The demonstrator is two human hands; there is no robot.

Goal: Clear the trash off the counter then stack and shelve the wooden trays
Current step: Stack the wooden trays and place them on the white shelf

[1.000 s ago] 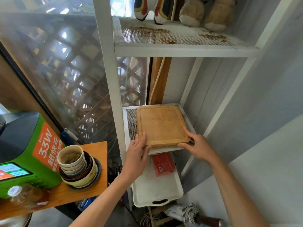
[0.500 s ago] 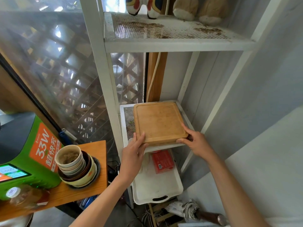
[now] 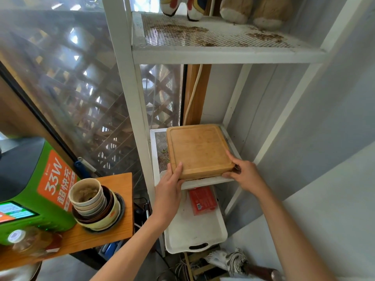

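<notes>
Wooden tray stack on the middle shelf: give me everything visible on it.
The wooden tray stack is light, bamboo-like wood, roughly square with rounded corners; the top tray shows a raised rim around a flat, slightly scuffed face. Layered edges show at its near side, though the count is unclear. It lies flat on the white mesh shelf, set toward the right, near edge close to the shelf front. The left hand grips its near-left corner, thumb on top; the right hand holds the near-right corner.
</notes>
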